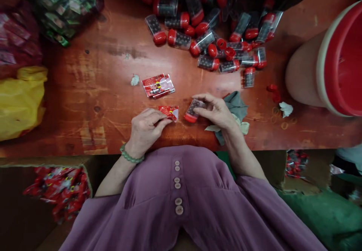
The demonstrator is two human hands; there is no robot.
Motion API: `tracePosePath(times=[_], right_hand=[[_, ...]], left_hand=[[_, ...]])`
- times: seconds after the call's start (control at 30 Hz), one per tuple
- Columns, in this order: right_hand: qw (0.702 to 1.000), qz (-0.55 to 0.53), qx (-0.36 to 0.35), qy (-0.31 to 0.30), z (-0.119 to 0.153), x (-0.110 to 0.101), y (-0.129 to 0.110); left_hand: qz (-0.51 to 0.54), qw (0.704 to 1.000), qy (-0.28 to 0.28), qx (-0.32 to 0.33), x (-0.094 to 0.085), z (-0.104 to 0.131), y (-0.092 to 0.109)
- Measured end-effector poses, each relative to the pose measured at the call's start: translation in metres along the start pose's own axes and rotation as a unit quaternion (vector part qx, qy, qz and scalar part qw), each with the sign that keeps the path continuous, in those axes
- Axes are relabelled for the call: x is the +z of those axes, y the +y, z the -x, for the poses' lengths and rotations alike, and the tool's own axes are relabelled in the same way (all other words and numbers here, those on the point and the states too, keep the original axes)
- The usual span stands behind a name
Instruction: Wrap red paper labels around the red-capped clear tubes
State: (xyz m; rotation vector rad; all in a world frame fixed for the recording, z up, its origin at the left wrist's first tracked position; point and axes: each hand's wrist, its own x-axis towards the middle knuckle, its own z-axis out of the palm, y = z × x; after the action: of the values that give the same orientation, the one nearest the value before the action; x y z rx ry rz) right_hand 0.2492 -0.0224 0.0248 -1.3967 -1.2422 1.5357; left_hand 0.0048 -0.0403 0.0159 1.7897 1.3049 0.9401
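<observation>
My left hand (148,127), with a green bead bracelet at the wrist, pinches a small red printed packet (169,111) near the table's front edge. To its right, my right hand (212,109) grips a clear plastic tube (195,107) with a red cap and dark round pieces inside. The tube is tilted, its red cap toward me. A short gap separates the packet from the tube. Just beyond my left hand lies a small stack of similar red packets (158,85). A grey-green cloth (236,105) lies partly under my right wrist.
Many red-capped tubes (179,39) are heaped at the back. A white bucket (305,66) with a red rim stands right, near rubber bands (284,125). Bags, one yellow (22,103), line the left. Below the edge, a cardboard box (87,171) holds red packets.
</observation>
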Motion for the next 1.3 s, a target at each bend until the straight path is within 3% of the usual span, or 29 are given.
tracePosePath(times=[0.2, 0.3, 0.4, 0.63, 0.83, 1.03, 1.3], right_hand=[[0.992, -0.064, -0.047, 0.096, 0.021, 0.022, -0.010], [0.991, -0.060, -0.070, 0.094, 0.031, 0.038, -0.018], [0.994, -0.037, -0.069, 0.080, 0.037, 0.048, -0.022], [0.989, 0.079, -0.112, 0.060, 0.046, 0.037, -0.023], [0.976, 0.117, -0.148, 0.110, 0.047, 0.032, -0.031], [0.968, 0.185, -0.156, 0.072, 0.048, 0.038, -0.028], [0.908, 0.342, -0.238, -0.038, 0.050, 0.033, -0.038]], left_hand=[[0.100, 0.991, -0.035, -0.083, -0.001, 0.008, 0.009], [0.116, 0.985, -0.052, -0.114, -0.003, 0.010, 0.012], [0.122, 0.986, -0.050, -0.100, -0.005, 0.011, 0.016], [0.114, 0.988, -0.053, -0.089, -0.008, 0.015, 0.015], [0.115, 0.982, -0.085, -0.119, -0.007, 0.014, 0.011], [0.141, 0.978, -0.099, -0.121, -0.007, 0.010, 0.011], [0.154, 0.958, -0.174, -0.170, -0.007, 0.012, 0.007]])
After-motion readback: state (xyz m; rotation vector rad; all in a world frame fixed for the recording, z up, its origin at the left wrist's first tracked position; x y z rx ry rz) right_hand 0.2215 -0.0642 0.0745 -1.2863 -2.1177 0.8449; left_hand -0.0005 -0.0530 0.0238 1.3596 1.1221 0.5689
